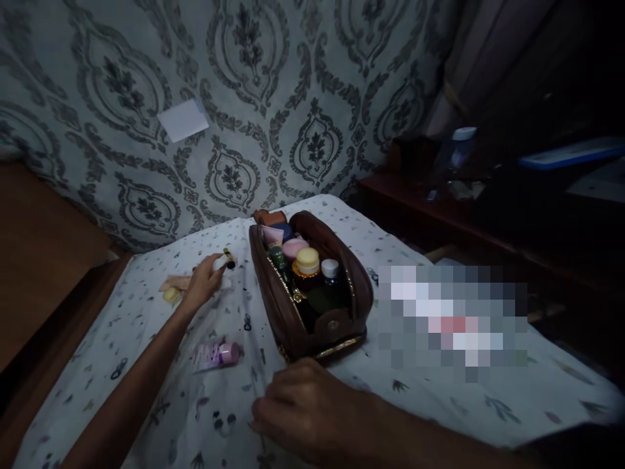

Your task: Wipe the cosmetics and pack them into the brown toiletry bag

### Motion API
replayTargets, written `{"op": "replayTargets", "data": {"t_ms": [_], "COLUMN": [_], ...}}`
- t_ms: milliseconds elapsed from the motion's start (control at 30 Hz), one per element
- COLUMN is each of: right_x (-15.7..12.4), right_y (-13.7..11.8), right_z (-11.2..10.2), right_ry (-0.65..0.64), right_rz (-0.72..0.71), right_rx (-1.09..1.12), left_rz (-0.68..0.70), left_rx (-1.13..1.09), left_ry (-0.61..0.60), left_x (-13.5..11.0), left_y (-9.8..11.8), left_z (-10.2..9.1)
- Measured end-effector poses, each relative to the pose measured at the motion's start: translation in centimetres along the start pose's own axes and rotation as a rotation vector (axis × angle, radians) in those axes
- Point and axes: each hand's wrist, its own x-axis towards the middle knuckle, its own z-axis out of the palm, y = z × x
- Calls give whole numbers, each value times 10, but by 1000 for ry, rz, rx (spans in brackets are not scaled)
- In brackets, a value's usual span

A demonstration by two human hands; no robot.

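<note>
Beyond the tube, my left hand (205, 283) is closed on a small white bottle with a dark and gold end (227, 259), left of the bag. A brown bag (273, 296) stands unzipped on the bed, filled with several containers. Inside it are an amber jar with a yellow lid (307, 262), a white-capped bottle (331, 270), a pink round item (295, 248) and a green item (277, 256). My right hand (303, 407) makes a fist low in front of the bag, with nothing visible in it. A pink-capped tube (217, 355) lies between my forearms.
The bed (219, 417) has a patterned white sheet. Near my left hand lie a yellow item (171, 295) and a beige item (174, 283). A blurred-out patch covers something right of the bag. A dark red table (385, 192) holds a clear container (459, 146).
</note>
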Motion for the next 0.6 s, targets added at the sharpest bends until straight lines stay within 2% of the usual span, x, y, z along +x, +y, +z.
{"op": "replayTargets", "data": {"t_ms": [133,267,433,600], "right_x": [20,33,31,22], "right_y": [6,7,10,16], "right_z": [9,18,42,64], "right_ry": [-195,-272,-270,-165], "right_rz": [99,179,252,346], "right_rx": [83,143,244,445], "left_rz": [-52,-150,-161,-140], "left_rx": [171,280,335,298], "left_ry": [-70,-152,-178,-107], "left_x": [39,62,65,54], "left_y": [-5,-12,-16,-15], "left_z": [29,46,55,44]}}
